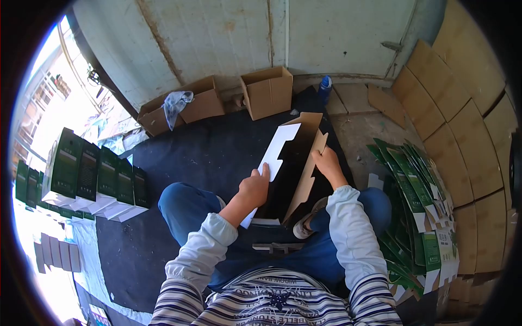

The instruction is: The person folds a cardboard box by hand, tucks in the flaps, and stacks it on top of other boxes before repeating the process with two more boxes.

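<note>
Between my knees stands a partly folded cardboard box [307,129], with a white flap on its left side, a brown flap on its right side and a dark inside. My left hand [255,188] holds the white flap, its index finger lying along the edge. On the other side my right hand [328,164] pinches the brown flap near its upper end. The undersides of both hands are hidden.
Folded green boxes [98,174] stand in rows at the left. Flat green cartons [408,185] are piled at the right. Open brown boxes [267,95], a cloth [176,104] and a blue bottle [325,88] lie ahead. Brown cartons [454,136] line the right wall.
</note>
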A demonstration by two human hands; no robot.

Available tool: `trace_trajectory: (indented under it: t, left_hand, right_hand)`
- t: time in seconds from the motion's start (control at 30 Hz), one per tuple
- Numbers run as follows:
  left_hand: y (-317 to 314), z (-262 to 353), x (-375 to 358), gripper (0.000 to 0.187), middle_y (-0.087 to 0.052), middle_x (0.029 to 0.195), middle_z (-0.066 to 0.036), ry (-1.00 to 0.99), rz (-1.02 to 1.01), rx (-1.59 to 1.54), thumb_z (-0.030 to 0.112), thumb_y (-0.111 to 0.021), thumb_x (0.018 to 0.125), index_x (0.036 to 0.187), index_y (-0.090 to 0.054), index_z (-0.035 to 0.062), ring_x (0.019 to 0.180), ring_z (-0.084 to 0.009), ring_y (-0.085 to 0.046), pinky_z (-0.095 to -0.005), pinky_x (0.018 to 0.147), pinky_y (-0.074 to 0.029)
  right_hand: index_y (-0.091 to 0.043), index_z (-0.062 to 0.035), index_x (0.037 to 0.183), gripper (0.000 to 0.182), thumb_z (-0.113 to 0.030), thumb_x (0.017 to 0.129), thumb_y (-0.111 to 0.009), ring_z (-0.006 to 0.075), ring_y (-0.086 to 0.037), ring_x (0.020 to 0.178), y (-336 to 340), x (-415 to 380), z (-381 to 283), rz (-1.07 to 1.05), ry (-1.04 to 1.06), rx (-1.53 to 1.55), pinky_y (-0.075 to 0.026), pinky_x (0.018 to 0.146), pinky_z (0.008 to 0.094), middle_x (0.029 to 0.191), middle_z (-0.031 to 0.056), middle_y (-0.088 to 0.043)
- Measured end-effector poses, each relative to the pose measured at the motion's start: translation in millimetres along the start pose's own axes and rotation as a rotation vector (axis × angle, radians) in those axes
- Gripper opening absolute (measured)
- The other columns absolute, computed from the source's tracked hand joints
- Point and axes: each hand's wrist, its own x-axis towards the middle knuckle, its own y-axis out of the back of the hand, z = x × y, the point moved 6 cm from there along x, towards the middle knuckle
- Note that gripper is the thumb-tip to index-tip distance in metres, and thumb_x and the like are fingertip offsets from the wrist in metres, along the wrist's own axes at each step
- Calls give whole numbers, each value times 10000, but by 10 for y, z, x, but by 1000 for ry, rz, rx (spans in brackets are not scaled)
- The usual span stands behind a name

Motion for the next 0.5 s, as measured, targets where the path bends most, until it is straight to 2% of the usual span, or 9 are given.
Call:
trace_trajectory:
  t: [0.03,0.13,0.2,0.23,0.27,0.3,0.33,0.43,0.5]
  left_hand:
    - [-23,-21,63,797,-561,1064,-232,7,9,-7,118,-623,755,1425,-219,-34,806,-349,-674,-370,632,-560]
    - [-14,-57,189,784,-559,1069,-233,38,16,-17,136,-627,765,1417,-229,-39,838,-339,-671,-369,648,-560]
    - [-74,-46,206,765,-548,1105,-225,60,-20,-10,165,-632,785,1411,-240,-36,898,-328,-662,-367,682,-561]
    - [-85,-57,196,772,-548,1108,-230,48,-32,-8,168,-635,784,1411,-235,-38,899,-327,-662,-366,684,-561]
    - [-60,-68,191,779,-547,1111,-234,29,-40,-4,172,-639,783,1412,-231,-40,901,-325,-661,-365,686,-561]
    - [-47,-68,203,786,-547,1114,-238,12,-44,-2,175,-642,782,1413,-227,-43,902,-324,-661,-364,688,-561]
    - [-92,-100,245,787,-551,1106,-240,46,-17,-51,184,-646,781,1410,-234,-47,900,-317,-661,-361,692,-560]
    - [-120,-91,240,794,-557,1096,-234,77,-39,-29,193,-652,777,1412,-239,-48,904,-302,-660,-352,691,-559]
    - [-93,-52,243,785,-566,1089,-237,99,-42,-6,186,-641,778,1410,-243,-54,905,-305,-661,-353,692,-558]
  right_hand:
    - [-576,50,1039,365,-239,823,-527,427,-588,926,-42,31,47,20,-15,7,-467,817,462,951,252,-629]
    - [-578,36,1050,346,-228,827,-584,404,-560,995,158,-253,-504,448,239,-193,-457,848,445,1040,213,-593]
    - [-578,21,1020,305,-206,821,-619,364,-547,979,241,-601,-1216,412,640,-296,-458,816,439,1054,177,-554]
    - [-594,1,919,244,-220,817,-614,328,-566,863,99,-777,-1397,191,689,-292,-456,741,442,975,165,-576]
    - [-608,-12,774,278,-286,820,-607,303,-567,763,-87,-959,-1466,-47,633,-397,-442,696,448,829,140,-590]
    - [-633,-24,695,368,-364,827,-587,289,-585,726,-248,-1158,-1491,-188,724,-525,-445,771,440,720,122,-605]
    - [-633,-62,673,388,-397,853,-559,293,-592,736,-442,-1321,-1388,-325,832,-640,-434,860,422,694,106,-604]
    - [-650,-62,711,431,-419,902,-499,284,-596,744,-455,-1480,-1344,-455,882,-536,-392,921,460,690,106,-611]
    - [-662,-70,815,411,-417,924,-471,275,-598,749,-435,-1561,-1321,-555,856,-558,-378,931,476,703,97,-617]
